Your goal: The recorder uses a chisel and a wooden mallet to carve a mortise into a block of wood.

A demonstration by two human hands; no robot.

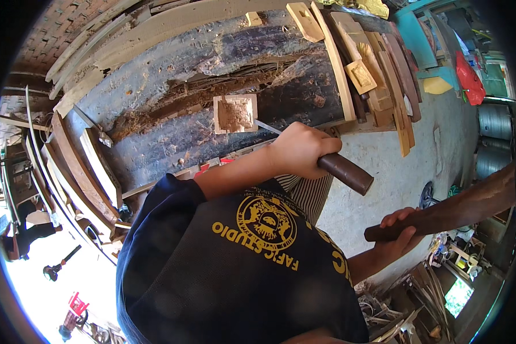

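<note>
My left hand (304, 150) is closed round a chisel, with its dark brown handle (350, 174) sticking out toward the right. The thin metal blade (268, 127) points left and reaches the side of a pale square wooden block (235, 131). That block has a rough hollow cut in its upper face and lies on the dark, worn workbench (155, 140). Off to the right, my right hand (397, 234) grips the narrow end of a thick dark wooden club (464, 200). The club is raised apart from the chisel and widens toward the right edge.
Several wooden strips and boards (387, 80) lie at the bench's right end, one small piece hollowed (361, 77). A long split runs through the bench top. Curved timber pieces (80, 172) stand at the left. Wood scraps (430, 298) lie at lower right.
</note>
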